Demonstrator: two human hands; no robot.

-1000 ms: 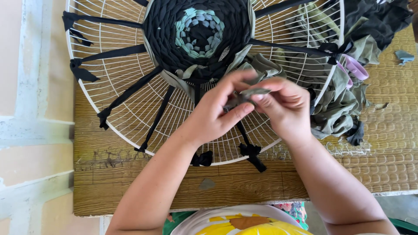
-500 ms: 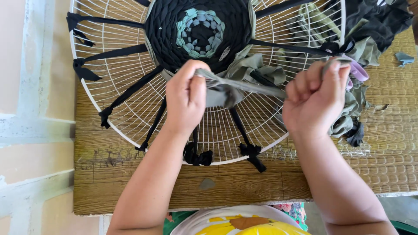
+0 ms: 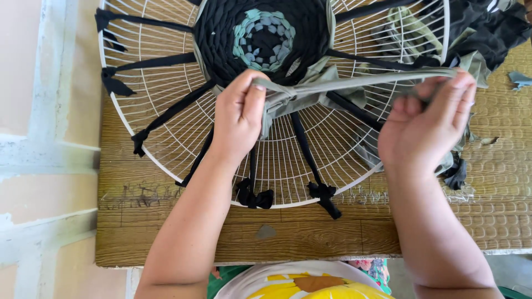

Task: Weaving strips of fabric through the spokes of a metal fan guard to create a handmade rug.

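Grey-green fabric strip (image 3: pixel 354 82) now runs taut and nearly level between your two hands, above the lower half of the white wire fan guard (image 3: pixel 166 99) that lies flat on the wooden table (image 3: pixel 166 232). A second ago both hands were bunched together low over the wires, working the strip at one spot; half a second ago they had begun to part; now they stand well apart, with the strip drawn out straight. Your left hand (image 3: pixel 238 119) pinches the strip between thumb and fingertips just beside a small knot (image 3: pixel 288 92), close to the edge of the black woven disc (image 3: pixel 266 33) with its pale teal centre (image 3: pixel 265 39). Your right hand (image 3: pixel 424 130) is closed in a loose fist on the far end of the strip, fingers curled over it near the guard's right rim. The pull reads as a join being cinched down, judging by the knot sitting tight and the slack gone. Loose folds of the same grey-green cloth hang below the knot onto the wires. Black spoke strips (image 3: pixel 155 61) fan out from the disc and are tied off at the rim. A heap of dark and olive fabric scraps (image 3: pixel 487 27) lies at the upper right, touching the guard.
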